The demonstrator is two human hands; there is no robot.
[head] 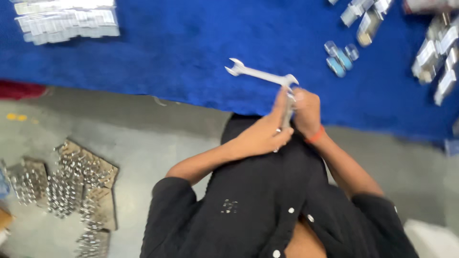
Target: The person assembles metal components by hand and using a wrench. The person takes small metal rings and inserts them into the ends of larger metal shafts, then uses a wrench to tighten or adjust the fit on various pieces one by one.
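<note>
A silver double open-ended wrench (258,74) sticks out to the left over the blue cloth table (191,43). Its right jaw sits on the top of a slim metal part (288,112) that I hold upright near my chest. My left hand (265,131) wraps around the lower end of that part. My right hand (306,112), with an orange band at the wrist, grips its upper end right by the wrench jaw. The frame is blurred, so the part's exact shape is unclear.
Small blue-capped cylinders (339,57) and several metal pieces (437,57) lie on the table's right side. A stack of shiny parts (67,19) sits at the far left. On the grey floor at left, cardboard sheets hold many small metal parts (76,186).
</note>
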